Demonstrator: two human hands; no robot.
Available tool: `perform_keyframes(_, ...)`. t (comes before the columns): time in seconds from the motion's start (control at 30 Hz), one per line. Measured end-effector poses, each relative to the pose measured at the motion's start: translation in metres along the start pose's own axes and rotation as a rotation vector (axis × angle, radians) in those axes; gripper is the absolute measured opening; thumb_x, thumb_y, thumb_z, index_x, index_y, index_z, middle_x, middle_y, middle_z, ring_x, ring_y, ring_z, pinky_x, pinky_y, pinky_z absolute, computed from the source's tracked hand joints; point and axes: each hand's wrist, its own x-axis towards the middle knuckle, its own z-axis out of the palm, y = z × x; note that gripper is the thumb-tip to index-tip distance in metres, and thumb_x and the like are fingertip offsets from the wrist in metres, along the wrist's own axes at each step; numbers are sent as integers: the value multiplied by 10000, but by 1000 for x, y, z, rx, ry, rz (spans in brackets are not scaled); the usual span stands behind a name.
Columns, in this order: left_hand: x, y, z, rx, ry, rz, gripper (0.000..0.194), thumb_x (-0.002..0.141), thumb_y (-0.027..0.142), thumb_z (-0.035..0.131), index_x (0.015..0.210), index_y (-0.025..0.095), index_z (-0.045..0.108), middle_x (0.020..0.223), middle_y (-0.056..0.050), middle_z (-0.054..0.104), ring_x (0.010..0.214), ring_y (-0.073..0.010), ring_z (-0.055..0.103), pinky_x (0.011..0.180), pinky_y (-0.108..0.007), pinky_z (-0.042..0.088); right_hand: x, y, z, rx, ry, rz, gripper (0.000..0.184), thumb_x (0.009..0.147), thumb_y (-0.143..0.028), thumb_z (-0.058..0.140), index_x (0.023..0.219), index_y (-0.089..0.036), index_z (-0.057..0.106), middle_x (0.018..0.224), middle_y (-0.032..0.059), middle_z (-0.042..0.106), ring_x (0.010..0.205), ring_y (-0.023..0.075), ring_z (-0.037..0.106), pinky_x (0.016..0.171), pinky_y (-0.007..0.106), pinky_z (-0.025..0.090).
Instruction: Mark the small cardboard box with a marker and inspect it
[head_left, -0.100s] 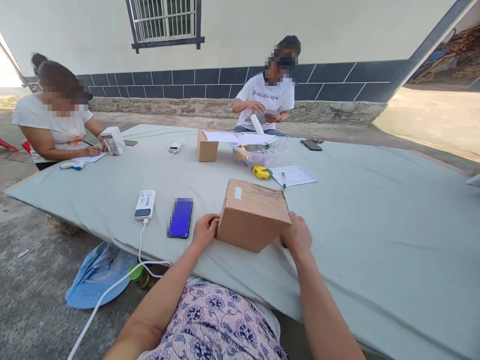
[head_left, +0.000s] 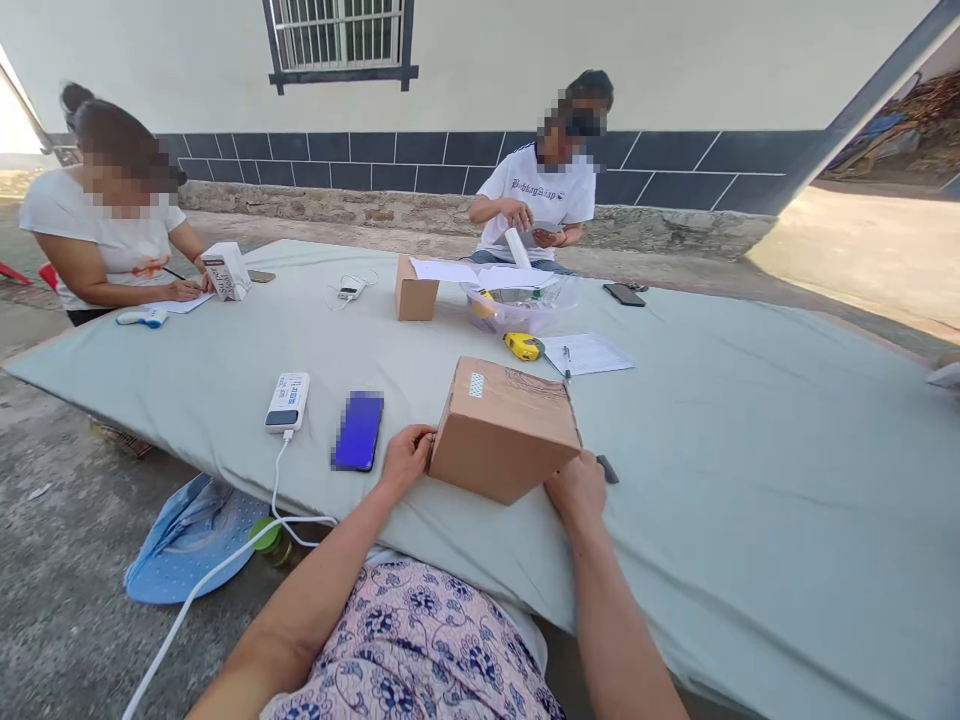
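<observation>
- Squarely near the table's (head_left: pixel 750 480) front edge sits a cardboard box (head_left: pixel 504 428), tilted with one corner toward the wearer.
- Left hand (head_left: pixel 406 457) presses its curled fingers against the box's left face.
- Right hand (head_left: pixel 577 492) rests at the box's lower right corner, fingers touching the cardboard; neither hand wraps around it.
- Just left of the box lies a phone (head_left: pixel 358 431), then a power bank (head_left: pixel 287 402) with a white cable.
- Behind the box lie a yellow tape measure (head_left: pixel 523 346) and paper (head_left: pixel 587 353).
- Just right of the box's corner lies a small dark object (head_left: pixel 607 469).

Worktop (head_left: pixel 750 480), right of frame: open cloth, free passage. Centre: cardboard box (head_left: pixel 504 428) blocks. Left of centre: phone (head_left: pixel 358 431), power bank (head_left: pixel 286 402), cable.
</observation>
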Motion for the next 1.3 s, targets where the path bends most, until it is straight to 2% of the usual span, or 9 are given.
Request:
perform_keyframes(0.2, -2, 12, -1, -28, 96, -14, 347, 926, 442, 545, 1049, 164, 713, 1006, -110, 743, 925, -220, 691, 819, -340, 533, -10, 10, 15, -23, -12, 61, 303, 845, -225, 513, 1093, -156, 674, 1077, 170, 705, 1084, 314, 587, 936, 416, 432)
perform_keyframes(0.37, -9, 59, -5, -30, 169, 160, 556, 993, 584, 427, 1395, 213, 529, 1329, -143, 641, 1245, -242, 612, 1021, -391, 486, -7, 3, 18, 47, 21, 80, 232, 807, -211, 566, 1007, -147, 665, 1077, 191, 705, 1134, 331, 571, 1008, 438, 392)
perform_keyframes(0.5, -7, 102, 2, 56, 80, 431, 739, 927, 687, 512, 1530, 279, 390, 1596, -138, 431, 1477, -305, 408, 1155, -484, 395, -8, -2, 16, 151, 57, 137, 135, 777, -213, 574, 873, -157, 649, 1008, 195, 702, 1096, 332, 582, 987, 439, 401)
perform_keyframes(0.6, -5, 117, 12, 63, 6, 379, 710, 933, 630, 565, 1541, 314, 381, 1629, -95, 401, 1523, -297, 349, 1209, -481, 349, -8, -2, 10, 258, 94, 219, 191, 794, -270, 541, 909, -164, 650, 915, 153, 704, 955, 306, 615, 884, 427, 444)
perform_keyframes(0.77, -15, 118, 19, 14, -20, 261, 512, 984, 492, 541, 1444, 273, 494, 1523, -95, 533, 1426, -269, 492, 1188, -442, 400, -12, -2, -8, 511, 132, 279, 541, 890, -452, 413, 1332, -167, 541, 777, 29, 705, 640, 194, 643, 687, 347, 509)
perform_keyframes(0.9, -37, 113, 12, 68, 5, 438, 432, 998, 425, 519, 1389, 241, 529, 1478, -116, 563, 1429, -275, 488, 1197, -453, 393, -21, -20, -45, 1120, 158, 261, 508, 803, -528, 606, 1217, -234, 598, 766, -5, 734, 571, 140, 670, 561, 256, 500)
perform_keyframes(1.0, -53, 107, 7, 109, 40, 552, 456, 997, 391, 526, 1426, 238, 499, 1509, -141, 529, 1465, -290, 450, 1192, -467, 399, -36, -43, -91, 1484, 101, 115, 437, 728, -470, 784, 1120, -318, 663, 820, -30, 784, 725, 161, 753, 593, 242, 534)
perform_keyframes(1.13, -68, 96, 5, 124, 67, 647, 495, 983, 373, 553, 1455, 246, 477, 1533, -160, 499, 1485, -314, 426, 1173, -485, 420, -69, -72, -145, 1604, 23, -192, 643, 794, -769, 626, 1236, -307, 695, 1114, 47, 809, 1076, 257, 756, 674, 322, 602)
perform_keyframes(1.3, -77, 87, 8, 119, 99, 750, 537, 969, 371, 580, 1475, 242, 458, 1549, -178, 471, 1486, -320, 422, 1164, -488, 427, -112, -89, -147, 1508, 13, -434, 678, 796, -678, 691, 1381, -345, 606, 1202, 53, 788, 1099, 307, 755, 719, 382, 614)
